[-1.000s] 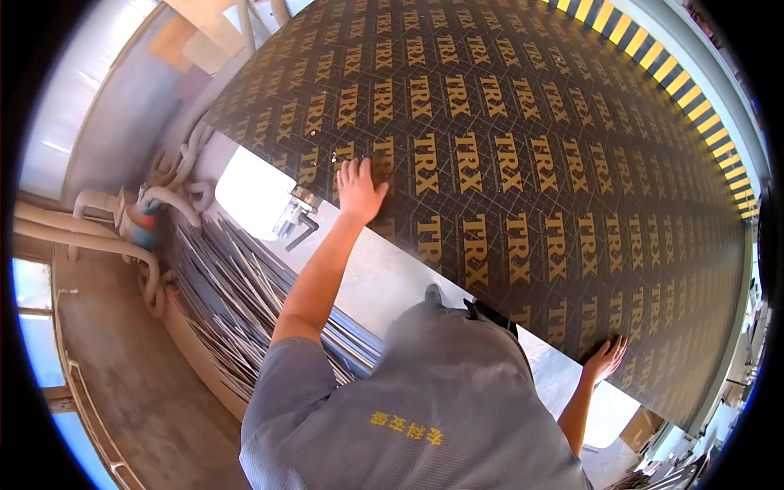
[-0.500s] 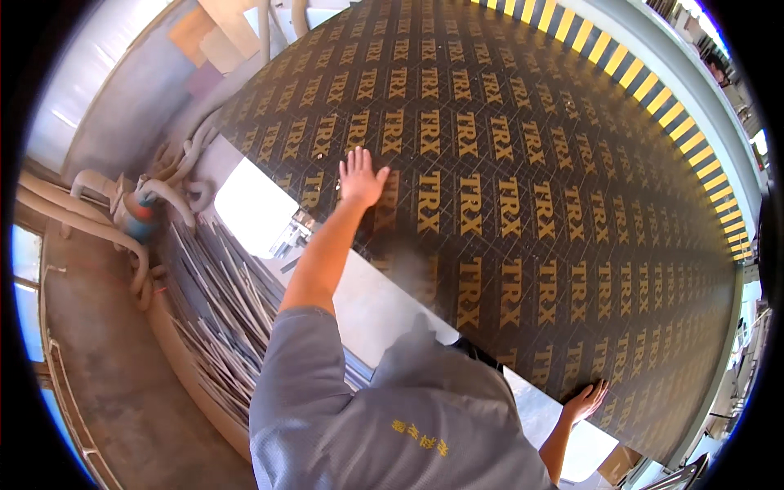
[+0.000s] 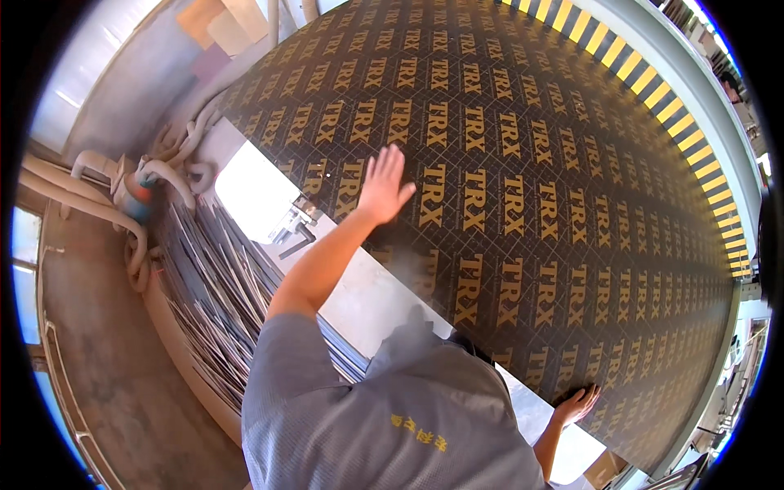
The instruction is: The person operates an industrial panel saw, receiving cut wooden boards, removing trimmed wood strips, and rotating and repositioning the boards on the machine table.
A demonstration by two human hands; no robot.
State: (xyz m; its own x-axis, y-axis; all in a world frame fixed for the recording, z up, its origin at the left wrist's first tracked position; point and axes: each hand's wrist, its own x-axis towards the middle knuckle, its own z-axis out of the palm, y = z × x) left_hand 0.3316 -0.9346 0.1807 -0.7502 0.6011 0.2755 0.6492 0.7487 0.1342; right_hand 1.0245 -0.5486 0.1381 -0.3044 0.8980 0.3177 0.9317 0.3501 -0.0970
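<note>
Unclenched and palm down, the person's left hand (image 3: 386, 186) is spread over the big dark board (image 3: 531, 163), its fingers held straight and almost together, pointing to the far side, with the thumb standing out to the right. Whether its palm presses on the board or sits just above it cannot be told. The left forearm (image 3: 322, 265) reaches out on a slant from the near left, crossing the board's near edge, with the elbow slightly bent.

Lower and to the right, the right hand (image 3: 577, 404) lies on the board close to that same near edge, released too, its fingers loosely extended toward the far right. Its forearm (image 3: 549, 445) is shorter in view, partly covered by the person's body in a grey shirt (image 3: 367, 425).

The board, dark with rows of yellow print, lies across the pale table (image 3: 371, 298) and fills the middle and the right of the scene; its near edge runs slantwise from far left to near right. A metal clamp (image 3: 304, 211) sits at the table's left part, near the left forearm. Beyond the table's left side lies a heap of thin strips (image 3: 216, 286).
</note>
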